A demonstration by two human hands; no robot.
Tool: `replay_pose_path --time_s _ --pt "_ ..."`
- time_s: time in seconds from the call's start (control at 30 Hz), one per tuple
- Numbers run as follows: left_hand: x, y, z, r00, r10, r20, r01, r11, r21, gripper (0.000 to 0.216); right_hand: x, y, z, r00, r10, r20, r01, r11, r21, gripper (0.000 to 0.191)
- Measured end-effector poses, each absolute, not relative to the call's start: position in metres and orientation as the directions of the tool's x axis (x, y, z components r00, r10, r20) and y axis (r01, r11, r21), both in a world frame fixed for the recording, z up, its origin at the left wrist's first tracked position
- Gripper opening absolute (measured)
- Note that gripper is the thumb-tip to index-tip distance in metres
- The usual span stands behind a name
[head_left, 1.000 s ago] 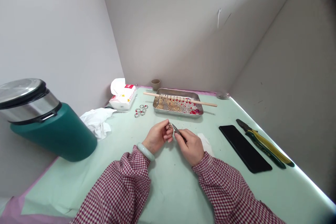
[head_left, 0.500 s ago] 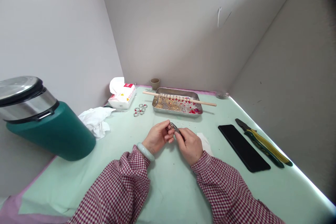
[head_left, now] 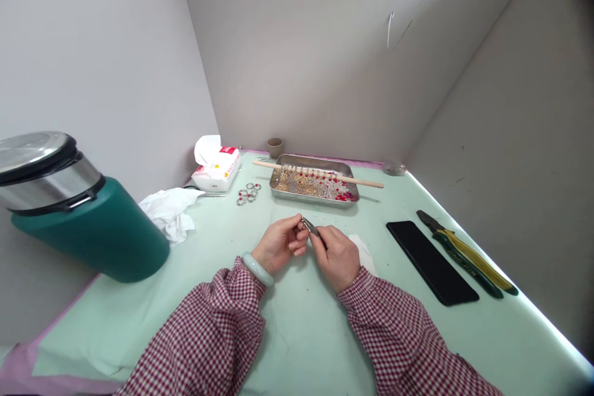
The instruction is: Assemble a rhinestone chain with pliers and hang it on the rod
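Observation:
My left hand (head_left: 281,242), a pale bangle (head_left: 258,269) at its wrist, pinches a small beaded piece (head_left: 303,224) between thumb and fingers; its exact shape is mostly hidden. Closed around a pair of small dark pliers (head_left: 311,227), my right hand (head_left: 338,255) brings the jaws up against that piece. Beyond the hands lies a metal tray (head_left: 315,200) of gold, clear and red beads. A wooden stick (head_left: 371,184) strung with beaded rings rests across the tray. Several finished-looking beaded rings (head_left: 248,194) lie on the table left of it.
A large green flask (head_left: 93,229) stands at the left, beside crumpled tissue (head_left: 169,213) and a tissue pack (head_left: 217,172). A small cup (head_left: 275,147) is at the back. On the right lie a black phone (head_left: 431,262) and big green-yellow pliers (head_left: 466,260).
Both hands stay almost in place. The pliers' tip has shifted very slightly at the beaded piece, and the whole view has moved a little.

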State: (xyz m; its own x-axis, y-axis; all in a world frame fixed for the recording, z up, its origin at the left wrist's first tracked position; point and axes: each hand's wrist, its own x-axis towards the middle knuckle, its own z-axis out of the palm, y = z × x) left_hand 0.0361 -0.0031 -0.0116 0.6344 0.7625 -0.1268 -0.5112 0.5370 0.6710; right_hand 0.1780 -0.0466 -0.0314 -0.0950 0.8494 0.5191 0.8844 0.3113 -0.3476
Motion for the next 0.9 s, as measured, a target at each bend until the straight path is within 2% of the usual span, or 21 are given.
replay_pose_path --time_s 0.33,0.53,0.63,0.7,0.8,0.9 --pt "0.0335 -0.0067 -0.0049 0.741 0.642 -0.197 -0.492 0.718 0.493 0.030 0.1806 -0.0444 -0.0312 -0.132 0.741 0.658 0.978 0.206 -0.035 0.027" --pt "0.0338 -0.0082 -0.0038 0.743 0.639 -0.198 -0.498 0.726 0.474 0.031 0.1799 -0.0467 -0.0287 -0.134 0.726 0.675 0.985 0.174 0.008 0.027" --pt "0.0352 -0.0071 -0.0057 0.716 0.668 -0.203 -0.509 0.698 0.504 0.029 0.1792 -0.0454 -0.0325 -0.115 0.742 0.660 0.982 0.184 -0.036 0.026" --pt "0.0361 -0.0052 -0.0078 0.676 0.708 -0.206 -0.525 0.658 0.539 0.028 0.1794 -0.0430 -0.0356 -0.089 0.769 0.633 0.973 0.202 -0.109 0.025" --pt "0.0364 -0.0021 -0.0103 0.602 0.774 -0.198 -0.545 0.578 0.607 0.027 0.1819 -0.0387 -0.0379 -0.017 0.824 0.566 0.915 0.241 -0.325 0.025" --pt "0.0358 -0.0007 -0.0109 0.537 0.828 -0.162 -0.552 0.490 0.675 0.023 0.1863 -0.0369 -0.0354 0.044 0.876 0.481 0.768 0.279 -0.577 0.029"
